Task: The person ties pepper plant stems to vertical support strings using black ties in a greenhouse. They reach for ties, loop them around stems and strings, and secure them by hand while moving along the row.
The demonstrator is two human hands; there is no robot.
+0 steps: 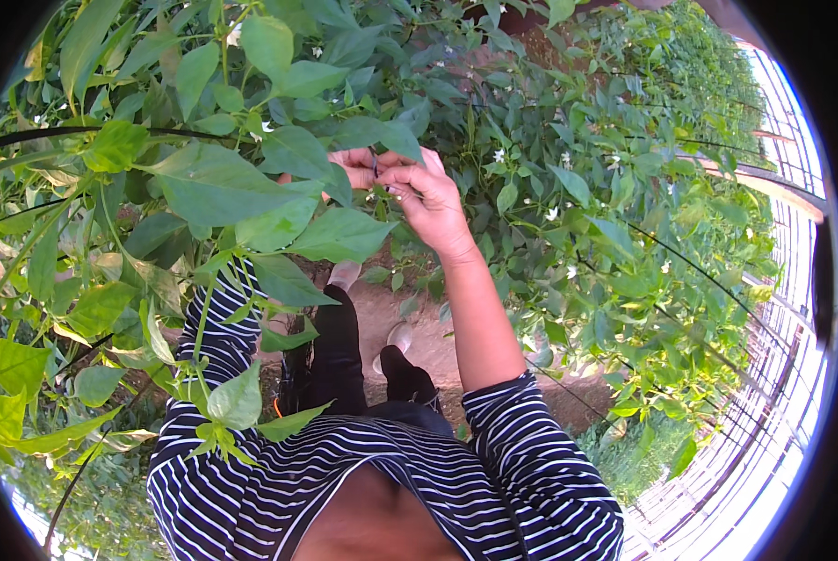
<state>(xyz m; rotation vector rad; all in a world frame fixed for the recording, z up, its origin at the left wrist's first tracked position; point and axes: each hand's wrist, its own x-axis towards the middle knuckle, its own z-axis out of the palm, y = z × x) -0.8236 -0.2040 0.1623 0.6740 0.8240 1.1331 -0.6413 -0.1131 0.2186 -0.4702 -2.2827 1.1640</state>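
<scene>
Tall leafy plants with small white flowers, apparently pepper plants (342, 235), surround both hands. My right hand (429, 200) has its thumb and fingertips pinched together on a thin dark tie or string (374, 163). Close against it, my left hand (352, 168) meets the same dark strand with its fingers; broad leaves cover most of that hand and its forearm. Small dark bits show at the right fingertips, too small to name. A flower bud or small stem is just under the fingertips.
Dark support lines (706, 284) run through the plants at the right, and another (40, 137) crosses the foliage at the left. A dirt path (384, 308) lies around my feet between the plants. A bright gridded wall (777, 393) curves along the far right.
</scene>
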